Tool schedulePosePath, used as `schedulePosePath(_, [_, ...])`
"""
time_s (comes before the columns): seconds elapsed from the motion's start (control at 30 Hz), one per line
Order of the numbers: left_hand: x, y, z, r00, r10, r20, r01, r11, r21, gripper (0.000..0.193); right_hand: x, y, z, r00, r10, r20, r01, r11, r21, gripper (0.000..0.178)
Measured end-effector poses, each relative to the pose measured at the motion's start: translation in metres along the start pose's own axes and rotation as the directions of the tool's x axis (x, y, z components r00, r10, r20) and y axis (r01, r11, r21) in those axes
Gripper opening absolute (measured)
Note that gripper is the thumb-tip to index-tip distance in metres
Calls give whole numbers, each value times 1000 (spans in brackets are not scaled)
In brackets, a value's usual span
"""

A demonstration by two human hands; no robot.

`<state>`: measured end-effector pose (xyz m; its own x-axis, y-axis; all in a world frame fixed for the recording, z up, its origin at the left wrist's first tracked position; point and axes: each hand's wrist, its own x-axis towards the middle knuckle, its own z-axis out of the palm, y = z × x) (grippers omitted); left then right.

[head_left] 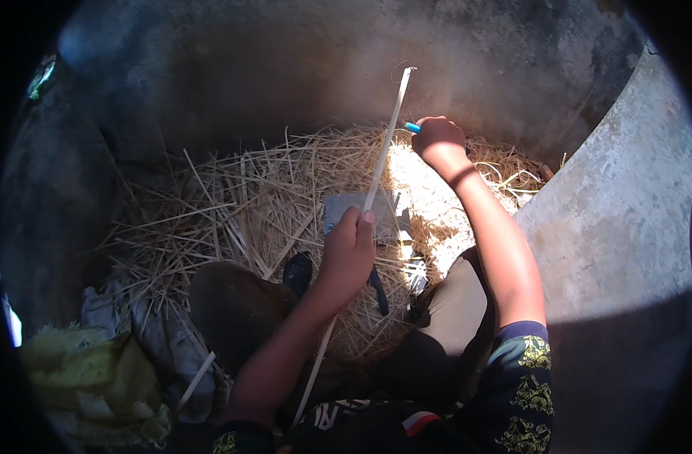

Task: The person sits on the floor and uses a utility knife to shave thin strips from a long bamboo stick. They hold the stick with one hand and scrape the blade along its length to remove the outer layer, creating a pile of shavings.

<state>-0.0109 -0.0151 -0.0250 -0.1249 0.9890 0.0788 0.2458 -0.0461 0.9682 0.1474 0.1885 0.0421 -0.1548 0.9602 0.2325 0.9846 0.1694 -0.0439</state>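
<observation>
Head view: left hand (pixel 347 256) closed around a pale strip (pixel 384 155), thumb on top, near mid-frame. Strip runs slantwise: upper end above the fist, leaning right, with a thin curled fibre at its tip; lower part comes out below the left forearm and runs down to the person's lap. Looks like one piece, but the hand and forearm hide the middle.

Right hand (pixel 439 142) is farther out, up and right of the left, closed on a blue tool (pixel 413 127). Only a short blue end shows, poking out left toward the strip, not touching it in view. Rest is inside the fist; can't tell type.

Under both hands: a pile of shavings (pixel 263 189), brightly sunlit below the right hand. Grey sheet (pixel 344 205) lies on it, just behind the left hand. Dark flat piece (pixel 378 291) right of the left wrist, black shoe (pixel 297 271) left of it. Knees on either side.

Lower left: yellow sack (pixel 88 371), grey cloth (pixel 176 344) beside it, short pale stick (pixel 197 384) over the cloth. Dark wall (pixel 285 68) behind, grey slab (pixel 611 204) at right, part sun, part shadow.
</observation>
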Motion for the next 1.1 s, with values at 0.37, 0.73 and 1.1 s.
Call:
schedulePosePath(0.37, [3,1,-6,999,-26,-30,21,988,-151,25,-21,-15,-2,989,63,-135,-13,938,347,26])
schedulePosePath(0.73, [-2,7,-6,981,175,-85,-162,977,138,19,-28,-13,-1,967,19,-256,42,972,231,23])
schedulePosePath(1.1, [-22,15,-5,984,168,-50,-89,723,685,15,9,8,5,991,43,-129,-45,999,-9,20])
